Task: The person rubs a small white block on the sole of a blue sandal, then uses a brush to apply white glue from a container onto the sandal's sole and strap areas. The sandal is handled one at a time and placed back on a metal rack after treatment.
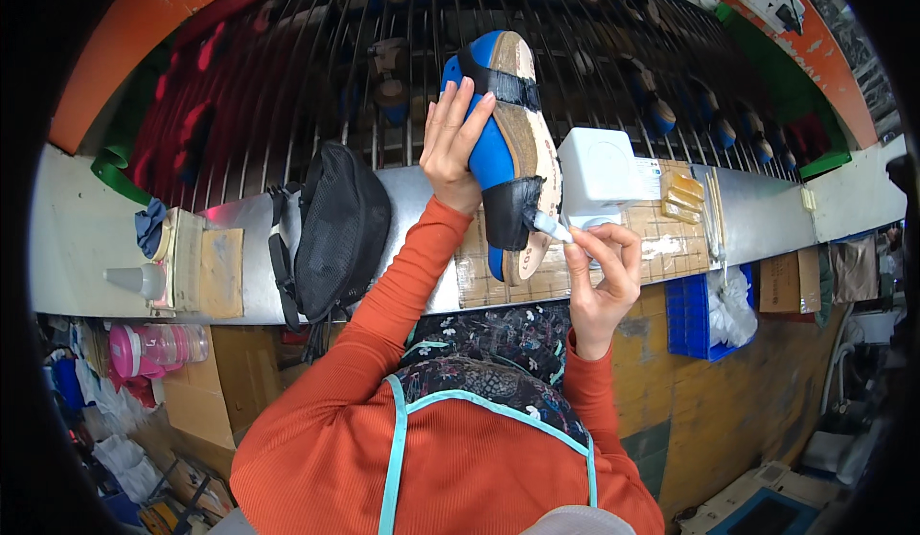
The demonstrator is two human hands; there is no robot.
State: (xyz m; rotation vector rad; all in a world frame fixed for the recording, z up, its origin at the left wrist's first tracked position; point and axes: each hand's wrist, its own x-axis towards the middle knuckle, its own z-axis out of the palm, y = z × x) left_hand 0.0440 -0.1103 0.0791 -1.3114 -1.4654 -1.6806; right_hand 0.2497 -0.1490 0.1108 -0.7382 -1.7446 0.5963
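Note:
Held up over the bench is a blue shoe last [494, 142] with a cork-edged, pale insole and two black straps [513, 211] folded over its underside. My left hand [454, 142] grips the last from its left side, fingers laid over the blue surface near the upper strap. Between the thumb and fingers of my right hand [604, 272] is a small pale applicator [551, 227]; I cannot make out its exact kind. Its tip reaches the edge of the lower strap, beside the insole. Just right of the last stands a white plastic container [599, 173].
A rack of metal bars [316, 85] spans the far side, with several shoes on lasts below. A black mesh bag [342, 233] lies left. Yellow blocks [682, 197] and thin sticks [716, 214] lie right. A blue basket [688, 317] hangs below the bench's edge.

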